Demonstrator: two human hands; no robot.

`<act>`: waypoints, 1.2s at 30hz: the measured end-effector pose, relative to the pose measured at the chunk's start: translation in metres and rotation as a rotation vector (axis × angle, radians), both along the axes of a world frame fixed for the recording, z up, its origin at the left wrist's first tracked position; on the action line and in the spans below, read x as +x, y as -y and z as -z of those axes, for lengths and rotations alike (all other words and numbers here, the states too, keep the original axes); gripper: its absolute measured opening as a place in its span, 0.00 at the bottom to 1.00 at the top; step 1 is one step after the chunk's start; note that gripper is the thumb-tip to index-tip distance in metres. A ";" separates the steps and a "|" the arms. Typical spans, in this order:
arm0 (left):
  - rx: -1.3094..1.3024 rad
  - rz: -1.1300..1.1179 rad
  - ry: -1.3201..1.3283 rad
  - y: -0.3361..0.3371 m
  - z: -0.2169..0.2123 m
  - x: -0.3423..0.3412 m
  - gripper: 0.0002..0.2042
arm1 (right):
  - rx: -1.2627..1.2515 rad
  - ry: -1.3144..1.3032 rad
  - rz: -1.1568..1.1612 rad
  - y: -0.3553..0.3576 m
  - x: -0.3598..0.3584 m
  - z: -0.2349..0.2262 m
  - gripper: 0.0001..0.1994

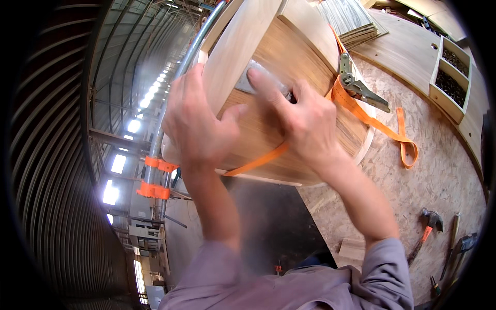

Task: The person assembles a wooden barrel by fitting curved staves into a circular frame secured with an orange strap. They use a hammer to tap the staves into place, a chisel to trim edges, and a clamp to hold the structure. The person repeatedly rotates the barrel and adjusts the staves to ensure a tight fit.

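Note:
A wooden panel assembly (302, 57) with a brown face and pale edge boards fills the upper middle. My left hand (199, 116), slightly blurred, straddles its left pale board (240, 51), fingers on the outer side and thumb toward the brown face. In my right hand (310, 116) is a scraper with a flat grey blade (248, 82), tilted against the brown face. My fingers hide most of its handle. An orange ratchet strap (261, 159) runs across the panel below both hands. Its metal ratchet (351, 80) lies at the panel's right edge.
A metal pipe clamp (155, 178) with orange parts runs along the left side. The strap's loose end (408, 150) lies on the chipboard top (382, 191). At right are a claw hammer (429, 225) and a divided wooden box (449, 77) of dark fasteners. Thin boards (356, 33) are stacked behind.

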State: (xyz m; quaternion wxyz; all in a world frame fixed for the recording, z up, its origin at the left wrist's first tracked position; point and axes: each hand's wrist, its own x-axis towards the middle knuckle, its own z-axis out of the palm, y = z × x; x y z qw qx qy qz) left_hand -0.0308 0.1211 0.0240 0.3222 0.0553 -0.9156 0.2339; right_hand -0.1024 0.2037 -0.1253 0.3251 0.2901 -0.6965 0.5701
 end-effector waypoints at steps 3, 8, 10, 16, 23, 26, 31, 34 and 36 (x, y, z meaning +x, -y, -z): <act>0.014 0.025 0.010 -0.009 -0.002 -0.004 0.35 | -0.102 -0.078 0.280 0.007 0.012 0.007 0.25; 0.059 -0.308 -0.014 -0.020 -0.004 -0.027 0.35 | -0.117 0.006 0.095 0.008 0.019 0.037 0.28; 0.073 -0.322 0.034 -0.021 -0.006 -0.033 0.36 | -0.012 0.078 -0.001 -0.012 0.027 0.064 0.28; -0.044 -0.473 0.068 -0.020 -0.010 -0.049 0.35 | 0.496 0.783 0.518 -0.202 0.108 0.210 0.16; -0.026 -0.431 0.159 -0.021 -0.021 -0.061 0.37 | 1.002 1.259 0.652 -0.316 0.255 0.283 0.18; 0.028 -0.250 0.136 -0.013 -0.012 -0.045 0.32 | 0.835 1.132 0.573 -0.305 0.251 0.299 0.14; 0.071 -0.047 -0.034 -0.013 0.001 -0.022 0.18 | -0.441 1.751 0.204 -0.322 0.221 0.255 0.06; 0.110 0.003 -0.073 -0.015 0.002 -0.025 0.17 | -0.038 1.339 0.267 -0.318 0.186 0.145 0.04; 0.110 0.021 -0.119 -0.013 0.004 -0.026 0.18 | 0.130 0.903 0.262 -0.310 0.143 0.051 0.03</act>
